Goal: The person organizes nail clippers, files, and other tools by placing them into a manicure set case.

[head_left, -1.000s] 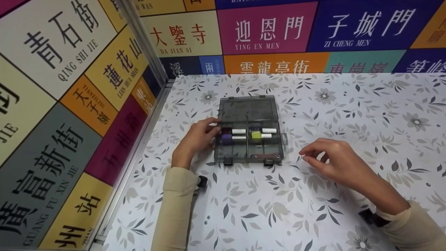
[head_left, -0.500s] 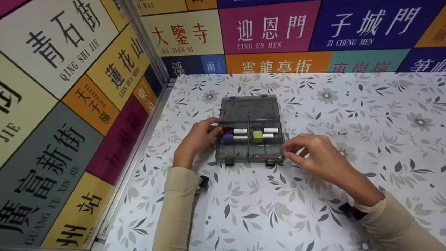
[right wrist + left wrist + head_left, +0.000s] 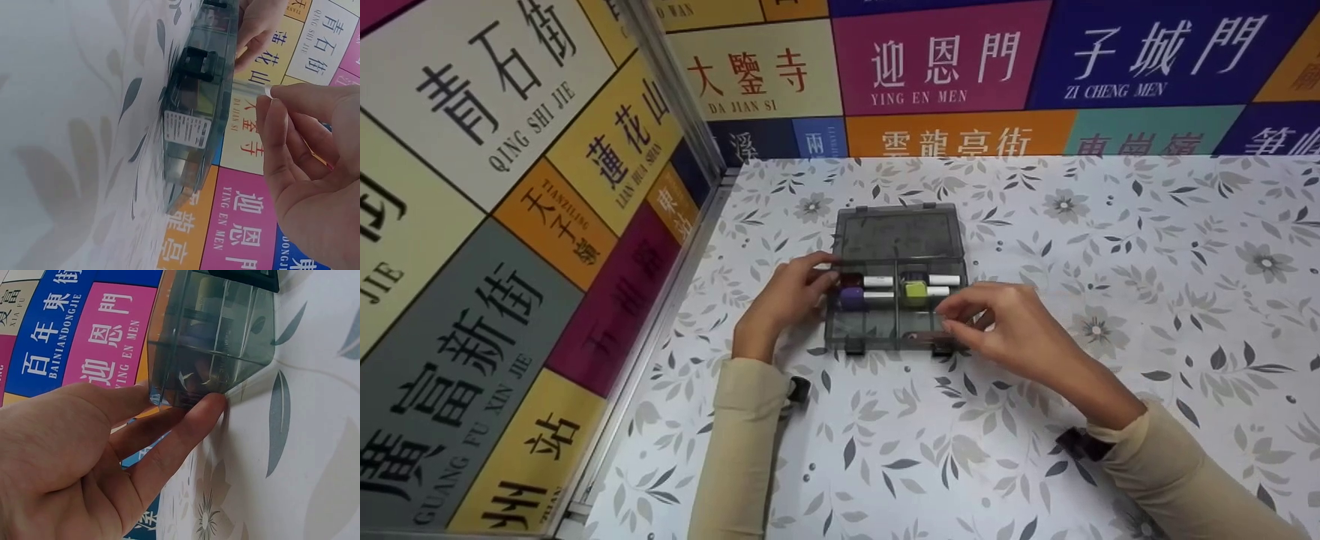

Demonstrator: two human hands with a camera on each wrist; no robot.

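An open smoke-grey plastic compartment box (image 3: 861, 327) lies on the table, its lid (image 3: 898, 234) folded back. Inside are small white-capped bottles: dark red, purple (image 3: 852, 298), dark and yellow-green (image 3: 915, 293). A brownish flat piece (image 3: 924, 337) lies in the front right compartment, partly covered by my hand. My left hand (image 3: 789, 296) touches the box's left end; in the left wrist view, its extended fingers (image 3: 185, 430) meet the end wall. My right hand (image 3: 1001, 319) is over the box's front right corner, pinching a thin clear strip (image 3: 252, 88) between thumb and forefinger.
The white table (image 3: 1147, 300) has a grey leaf pattern. Panels with large lettering stand along the left (image 3: 521, 247) and back (image 3: 937, 60). Dark latches (image 3: 855, 346) project at the box's front edge, and a white label (image 3: 187, 128) is on its side.
My right hand has moved left from the bare table to over the box's front right corner, partly covering the brownish piece. My left hand has stayed at the box's left end.
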